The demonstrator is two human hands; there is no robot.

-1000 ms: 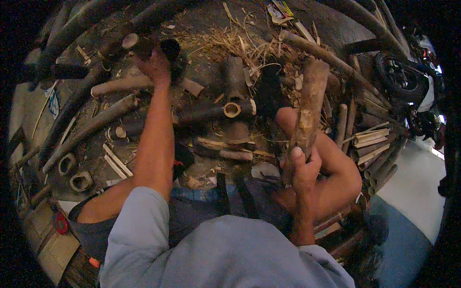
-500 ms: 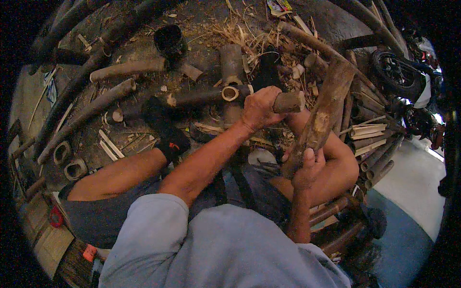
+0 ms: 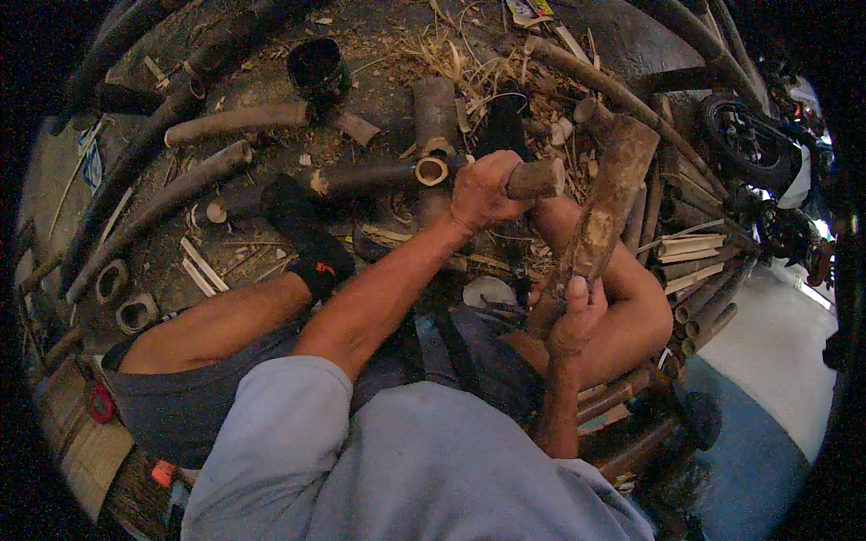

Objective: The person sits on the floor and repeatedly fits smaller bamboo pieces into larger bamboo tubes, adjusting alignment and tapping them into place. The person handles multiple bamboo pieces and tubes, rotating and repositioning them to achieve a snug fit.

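My left hand (image 3: 487, 191) is closed around a short, thick round piece of wood (image 3: 538, 179), its cut end sticking out to the right. What lies on the other side of that fist is hidden. In my right hand (image 3: 577, 320) is a long, heavy billet of wood (image 3: 606, 203), gripped near its lower end with the thumb along it. The billet slants up and to the right over my bent right leg. Just left of my left hand, a bamboo tube (image 3: 431, 171) shows its open ring-shaped end. A dark bamboo pole (image 3: 361, 183) lies beside it on the ground.
Bamboo poles (image 3: 203, 171) lie across the ground on the left. A black pot (image 3: 317, 70) stands at the far side, near wood shavings (image 3: 451, 54). Split strips and bamboo lengths (image 3: 695, 248) are stacked at my right, below a motorcycle wheel (image 3: 744, 140).
The billet's upper end has dipped slightly and shifted left. My left hand and its piece of wood have turned and moved a little. Both grips stay the same.
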